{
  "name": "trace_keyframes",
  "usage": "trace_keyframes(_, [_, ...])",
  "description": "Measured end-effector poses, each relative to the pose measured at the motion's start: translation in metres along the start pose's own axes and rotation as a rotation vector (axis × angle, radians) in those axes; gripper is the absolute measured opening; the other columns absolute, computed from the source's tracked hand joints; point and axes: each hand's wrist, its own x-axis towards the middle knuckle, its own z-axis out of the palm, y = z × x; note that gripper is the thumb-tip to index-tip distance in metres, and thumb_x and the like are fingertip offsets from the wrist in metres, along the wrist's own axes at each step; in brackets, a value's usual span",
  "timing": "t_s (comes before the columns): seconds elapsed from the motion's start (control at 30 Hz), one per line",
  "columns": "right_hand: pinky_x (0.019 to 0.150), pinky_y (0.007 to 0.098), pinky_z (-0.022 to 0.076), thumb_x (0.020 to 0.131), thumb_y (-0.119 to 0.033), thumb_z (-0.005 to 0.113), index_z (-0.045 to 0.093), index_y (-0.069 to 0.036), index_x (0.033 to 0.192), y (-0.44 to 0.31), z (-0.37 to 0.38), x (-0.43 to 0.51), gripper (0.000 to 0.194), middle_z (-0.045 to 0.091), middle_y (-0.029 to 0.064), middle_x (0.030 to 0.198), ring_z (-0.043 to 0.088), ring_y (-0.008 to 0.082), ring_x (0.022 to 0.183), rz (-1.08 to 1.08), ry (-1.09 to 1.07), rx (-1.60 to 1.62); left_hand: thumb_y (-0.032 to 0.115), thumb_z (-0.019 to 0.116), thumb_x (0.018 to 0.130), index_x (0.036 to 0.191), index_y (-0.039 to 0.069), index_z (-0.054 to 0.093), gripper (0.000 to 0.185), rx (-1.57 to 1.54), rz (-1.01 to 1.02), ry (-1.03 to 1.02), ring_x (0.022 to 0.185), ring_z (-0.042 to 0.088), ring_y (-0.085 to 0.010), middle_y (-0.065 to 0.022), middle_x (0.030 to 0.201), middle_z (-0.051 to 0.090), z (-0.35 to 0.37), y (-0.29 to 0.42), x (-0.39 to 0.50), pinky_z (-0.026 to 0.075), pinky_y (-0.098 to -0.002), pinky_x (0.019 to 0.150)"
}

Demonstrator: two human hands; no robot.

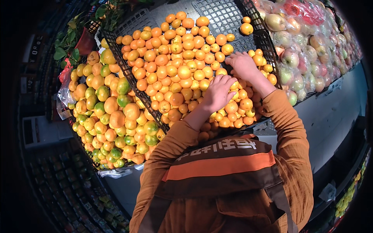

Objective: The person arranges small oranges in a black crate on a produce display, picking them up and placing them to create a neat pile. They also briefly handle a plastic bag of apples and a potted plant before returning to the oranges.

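Observation:
Small orange mandarins [184,72] are heaped in a black plastic crate [126,67] in front of me. My left hand [219,92] lies palm down on the near right part of the heap, its thumb apart from its fingers. A mandarin shows between that thumb and the fingers; whether it is held is hidden. Farther right and a little farther off, my right hand [242,65] reaches down at the heap's edge with bent fingers. Its palm and whatever is under it are out of sight.
Larger green-and-orange citrus fruits [117,118] fill a display on the left. Apples in clear plastic wrap [291,58] are piled on the right. A leafy plant [71,43] stands at the back left. Bare lattice crate floor [217,14] shows at the far side.

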Motion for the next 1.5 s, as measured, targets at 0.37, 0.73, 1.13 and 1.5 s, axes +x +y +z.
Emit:
trace_keyframes(0.37, [0.087, 0.047, 0.0599, 0.096, -0.017, 0.063, 0.076, -0.007, 0.104, 0.004, 0.038, 0.017, 0.018, 0.073, 0.0168, 0.105, 0.074, 0.0358, 0.101, 0.137, -0.189, 0.222, 0.023, 0.08, 0.089, 0.135, 0.01, 0.06, 0.052, 0.06, -0.004, 0.008, 0.129, 0.054, -0.0306, -0.0084, 0.131, 0.061, 0.008, -0.001, -0.006, 0.045, -0.0437, 0.112])
trace_keyframes(0.73, [0.087, 0.0449, 0.058, 0.082, 0.0, 0.072, 0.075, -0.003, 0.105, 0.028, 0.004, 0.011, 0.023, 0.073, 0.0178, 0.106, 0.072, 0.0341, 0.099, 0.138, -0.021, 0.276, 0.023, 0.077, 0.092, 0.137, 0.009, 0.06, 0.05, 0.046, 0.003, 0.011, 0.129, 0.054, -0.0315, -0.0102, 0.131, 0.061, 0.01, -0.003, -0.007, 0.044, -0.0439, 0.113])
trace_keyframes(1.13, [0.087, 0.0393, 0.0616, 0.09, -0.016, 0.075, 0.082, -0.004, 0.102, 0.007, 0.018, 0.042, 0.018, 0.079, 0.0169, 0.099, 0.078, 0.0308, 0.099, 0.393, -0.354, -0.038, 0.023, 0.077, 0.092, 0.138, 0.01, 0.059, 0.051, 0.03, 0.014, 0.005, 0.133, 0.052, -0.0313, -0.0101, 0.136, 0.06, 0.01, -0.008, -0.009, 0.043, -0.0443, 0.114])
trace_keyframes(1.5, [0.06, 0.022, 0.0385, 0.097, -0.012, 0.077, 0.068, -0.006, 0.092, 0.085, -0.094, -0.232, 0.013, 0.059, -0.0078, 0.077, 0.047, 0.0011, 0.068, 0.67, -0.275, 0.954, 0.024, 0.079, 0.087, 0.156, 0.012, 0.048, 0.077, -0.022, 0.002, -0.207, 0.145, 0.044, -0.0403, -0.0126, 0.163, 0.045, -0.007, -0.012, -0.008, 0.038, -0.0505, 0.123])
